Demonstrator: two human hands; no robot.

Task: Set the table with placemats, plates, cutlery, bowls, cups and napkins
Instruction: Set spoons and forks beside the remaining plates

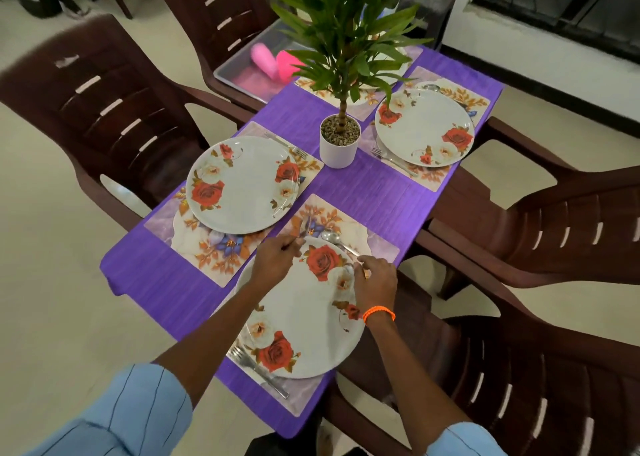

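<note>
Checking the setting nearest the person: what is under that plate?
Under the nearest plate lies a floral placemat on the purple cloth. A fork pokes out at the near edge. The plate hides the mat's middle.

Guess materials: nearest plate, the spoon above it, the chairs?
Nearest plate: glossy white with printed roses, thin rim; looks like melamine or glazed ceramic, can't tell which. Spoon, held by the right hand: bright mirror-like grey, likely stainless steel. Chairs: dark brown, one-piece moulded shape with slotted backs and a slight sheen, probably plastic rather than wood.
</note>
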